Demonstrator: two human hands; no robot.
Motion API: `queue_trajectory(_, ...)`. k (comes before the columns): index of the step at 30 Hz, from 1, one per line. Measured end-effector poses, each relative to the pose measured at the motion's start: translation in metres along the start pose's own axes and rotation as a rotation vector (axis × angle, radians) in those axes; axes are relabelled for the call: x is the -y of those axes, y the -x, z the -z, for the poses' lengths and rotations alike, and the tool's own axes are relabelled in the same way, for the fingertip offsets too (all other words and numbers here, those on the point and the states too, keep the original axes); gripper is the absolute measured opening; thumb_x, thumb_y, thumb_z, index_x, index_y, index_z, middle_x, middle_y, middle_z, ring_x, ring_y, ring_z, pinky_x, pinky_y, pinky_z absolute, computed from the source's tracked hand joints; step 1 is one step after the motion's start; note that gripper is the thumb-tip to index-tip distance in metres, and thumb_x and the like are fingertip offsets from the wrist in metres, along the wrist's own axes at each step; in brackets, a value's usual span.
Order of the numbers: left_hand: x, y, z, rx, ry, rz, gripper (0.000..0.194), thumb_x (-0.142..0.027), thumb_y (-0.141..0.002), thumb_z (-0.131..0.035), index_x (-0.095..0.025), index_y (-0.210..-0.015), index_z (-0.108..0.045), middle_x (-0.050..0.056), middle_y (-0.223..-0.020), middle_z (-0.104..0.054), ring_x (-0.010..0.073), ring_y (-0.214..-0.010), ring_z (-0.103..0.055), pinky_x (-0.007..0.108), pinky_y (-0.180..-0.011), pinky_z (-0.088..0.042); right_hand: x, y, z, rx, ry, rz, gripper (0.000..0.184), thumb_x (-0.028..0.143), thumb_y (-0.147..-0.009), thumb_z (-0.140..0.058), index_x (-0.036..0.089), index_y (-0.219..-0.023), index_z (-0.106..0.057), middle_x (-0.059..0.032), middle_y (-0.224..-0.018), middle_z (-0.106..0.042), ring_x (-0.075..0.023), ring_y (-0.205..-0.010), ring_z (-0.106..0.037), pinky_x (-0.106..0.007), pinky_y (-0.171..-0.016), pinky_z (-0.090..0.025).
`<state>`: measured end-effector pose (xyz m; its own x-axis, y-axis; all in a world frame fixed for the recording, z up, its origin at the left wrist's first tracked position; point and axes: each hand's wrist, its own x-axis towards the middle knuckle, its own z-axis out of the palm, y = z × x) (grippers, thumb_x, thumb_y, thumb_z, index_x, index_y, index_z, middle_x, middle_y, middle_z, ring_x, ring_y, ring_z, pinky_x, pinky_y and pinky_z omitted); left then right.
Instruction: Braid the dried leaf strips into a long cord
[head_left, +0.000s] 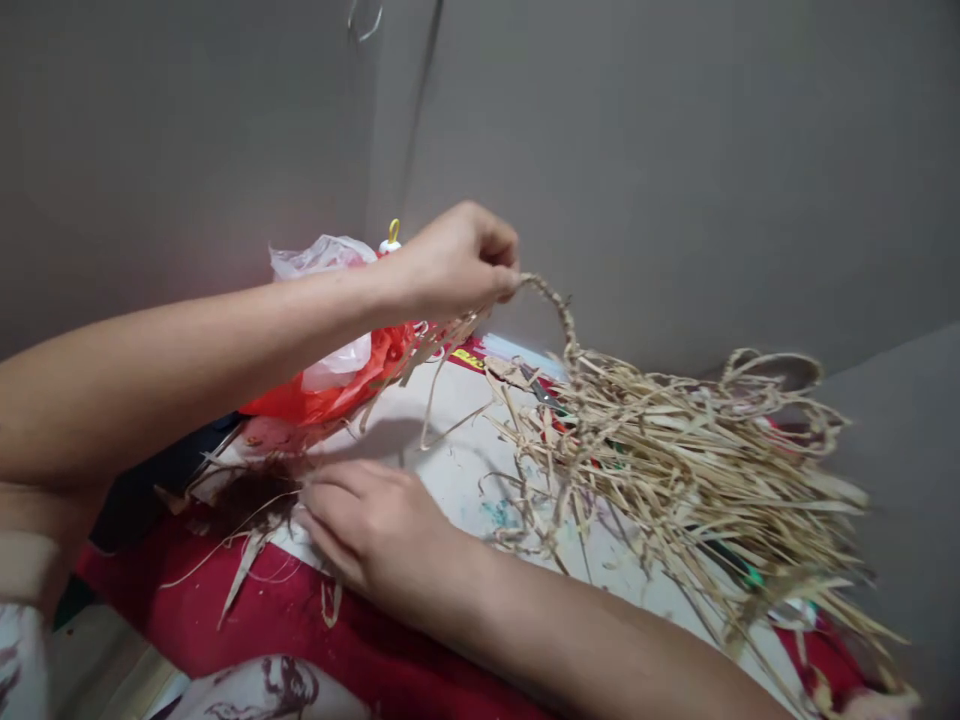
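Observation:
My left hand (472,258) is raised above the work surface, thumb and fingers pinched on a braided straw cord (553,300). The cord arcs from the pinch down to the right, into a heap of dry straw strips (697,460). Loose straw ends hang below that hand on its left side. Lower down, my right hand (371,520) reaches across to the left, with its fingers curled and pressed together. Its fingertips are at a pile of dark fibres and straw scraps (251,500); what they hold, if anything, is hidden.
A red plastic bag and clear bag (337,370) sit behind my left forearm. Scissors (541,388) lie partly under the straw. The white board (457,490) rests on a red cloth (225,610). Grey walls (675,150) stand close behind.

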<state>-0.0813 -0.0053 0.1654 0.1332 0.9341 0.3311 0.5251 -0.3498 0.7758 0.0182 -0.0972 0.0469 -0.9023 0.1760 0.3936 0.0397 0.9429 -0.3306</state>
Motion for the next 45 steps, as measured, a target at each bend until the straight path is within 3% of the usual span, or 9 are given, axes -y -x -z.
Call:
queue_trajectory(3, 0.014, 0.010, -0.003, 0.078, 0.142, 0.087, 0.012, -0.009, -0.071, -0.061, -0.012, -0.060, -0.064, -0.001, -0.051, -0.054, 0.0066, -0.046, -0.046, 0.021, -0.048, -0.033, -0.001, 0.035, 0.053, -0.347, -0.037, -0.032, 0.014, 0.014, -0.087, -0.049, 0.018, -0.089, -0.062, -0.0063, -0.084, -0.068, -0.0166, -0.079, -0.062, -0.029, -0.074, -0.050)
queue_trajectory(7, 0.022, 0.021, -0.018, 0.158, 0.345, 0.162, 0.010, -0.014, -0.071, -0.062, -0.013, -0.062, -0.066, 0.001, -0.057, -0.058, 0.0083, -0.052, -0.048, 0.024, -0.055, -0.037, -0.029, 0.065, 0.105, -0.780, 0.223, -0.306, 0.026, 0.017, -0.080, -0.061, 0.025, -0.105, -0.063, -0.0072, -0.104, -0.066, -0.0227, -0.098, -0.060, -0.040, -0.088, -0.046)
queue_trajectory(10, 0.025, 0.024, -0.030, 0.185, 0.435, 0.170, 0.007, -0.016, -0.071, -0.063, -0.013, -0.065, -0.065, 0.000, -0.059, -0.059, 0.0083, -0.054, -0.049, 0.024, -0.058, -0.037, -0.066, 0.072, 0.118, -0.673, 0.037, -0.560, 0.035, 0.030, -0.077, -0.066, 0.020, -0.110, -0.062, -0.0106, -0.105, -0.066, -0.0230, -0.094, -0.061, -0.043, -0.086, -0.047)
queue_trajectory(15, 0.037, 0.020, -0.046, 0.168, 0.567, 0.198, 0.011, -0.019, -0.074, -0.061, -0.013, -0.065, -0.059, 0.004, -0.064, -0.064, 0.0098, -0.059, -0.057, 0.024, -0.062, -0.043, -0.108, 0.077, 0.121, -0.448, -0.787, -0.741, 0.028, 0.041, -0.072, -0.069, 0.014, -0.078, -0.063, 0.0009, -0.056, -0.058, -0.0071, -0.044, -0.048, -0.022, -0.045, -0.043)
queue_trajectory(21, 0.050, 0.013, -0.072, 0.146, 0.707, 0.351, 0.012, -0.018, -0.071, -0.064, -0.014, -0.074, -0.054, 0.005, -0.064, -0.064, 0.0014, -0.038, -0.034, 0.016, -0.039, -0.020, -0.118, 0.079, 0.121, -0.607, -1.123, -0.709, 0.028, 0.038, -0.071, -0.071, 0.013, -0.078, -0.063, 0.0088, -0.044, -0.042, -0.0006, -0.033, -0.026, -0.015, -0.034, -0.031)
queue_trajectory(28, 0.061, 0.003, -0.104, 0.067, 0.773, 0.242, 0.022, -0.022, -0.070, -0.063, -0.019, -0.085, -0.046, 0.004, -0.072, -0.069, 0.0008, -0.036, -0.025, 0.017, -0.037, -0.014, -0.135, 0.077, 0.109, -0.760, -1.312, -0.635, 0.026, 0.034, -0.073, -0.066, 0.012, -0.086, -0.064, 0.0087, -0.046, -0.041, -0.0008, -0.034, -0.020, -0.014, -0.033, -0.026)
queue_trajectory(34, 0.072, 0.002, -0.120, 0.020, 0.795, 0.265, 0.016, -0.016, -0.066, -0.058, -0.017, -0.080, -0.051, -0.001, -0.061, -0.063, 0.0013, -0.034, -0.025, 0.017, -0.036, -0.013, -0.149, 0.078, 0.091, -0.763, -1.070, -0.609, 0.030, 0.037, -0.072, -0.068, 0.016, -0.093, -0.062, 0.0017, -0.065, -0.061, -0.0057, -0.040, -0.044, -0.020, -0.040, -0.038)
queue_trajectory(39, 0.077, 0.004, -0.126, 0.087, 0.823, 0.329, 0.012, -0.017, -0.065, -0.059, -0.015, -0.074, -0.052, 0.000, -0.058, -0.061, 0.0012, -0.033, -0.023, 0.018, -0.034, -0.011, -0.153, 0.077, 0.080, -0.786, -0.667, -0.644, 0.018, 0.034, -0.076, -0.064, 0.018, -0.078, -0.057, 0.0025, -0.061, -0.058, -0.0084, -0.043, -0.046, -0.022, -0.044, -0.037)
queue_trajectory(45, 0.083, 0.004, -0.125, 0.123, 0.912, 0.353, 0.023, -0.032, -0.072, -0.060, -0.017, -0.064, -0.044, -0.010, -0.047, -0.030, 0.0015, -0.035, -0.018, 0.018, -0.036, -0.007, -0.145, 0.076, 0.079, -0.688, -0.014, -0.428, 0.012, 0.020, -0.081, -0.058, 0.017, -0.082, -0.069, -0.0064, -0.077, -0.062, -0.0165, -0.075, -0.057, -0.029, -0.070, -0.045)
